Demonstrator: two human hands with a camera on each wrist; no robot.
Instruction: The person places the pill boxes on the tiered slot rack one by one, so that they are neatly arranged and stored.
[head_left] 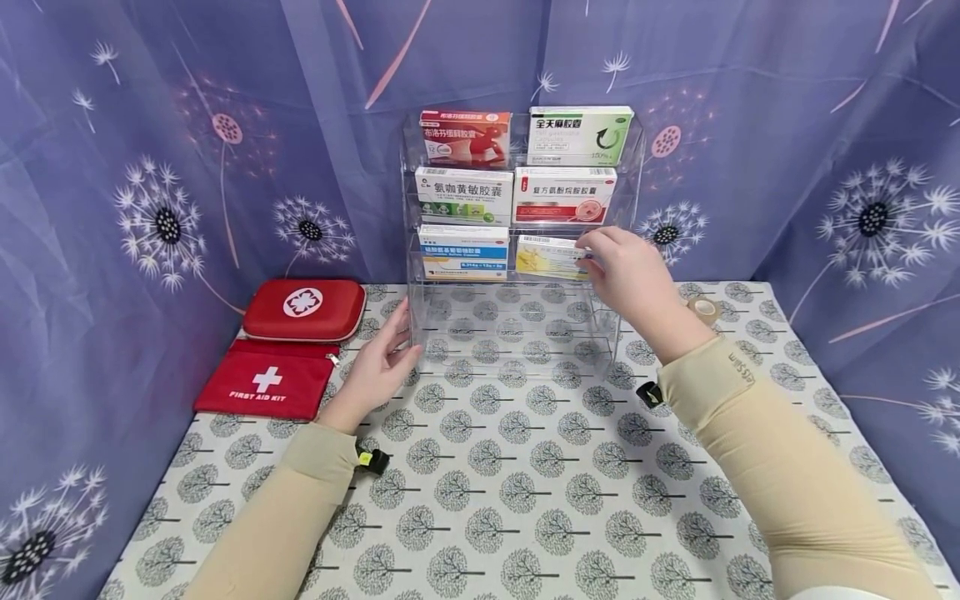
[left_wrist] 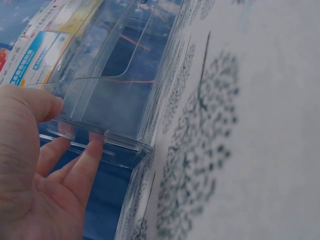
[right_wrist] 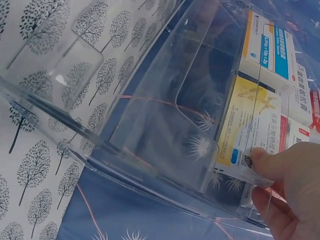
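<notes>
A clear acrylic display rack point(head_left: 517, 325) stands on the table with medicine boxes in its tiers. My right hand point(head_left: 633, 275) pinches the right end of a yellow-and-white medicine box point(head_left: 551, 256), which sits tilted in the third tier; in the right wrist view thumb and fingers are at the corner of that box point(right_wrist: 248, 125). My left hand point(head_left: 378, 362) holds the rack's lower left side, thumb at the front and fingers against the side panel point(left_wrist: 120, 145). Left of the yellow box is a blue-and-white medicine box point(head_left: 463, 252).
Higher tiers hold a red box point(head_left: 465, 139), a green-and-white box point(head_left: 579, 136) and two white boxes. At the left lie a red hard case point(head_left: 303, 310) and a red first aid pouch point(head_left: 262, 379). A tape roll point(head_left: 703, 310) lies right of the rack. Curtains point(head_left: 480, 50) hang behind.
</notes>
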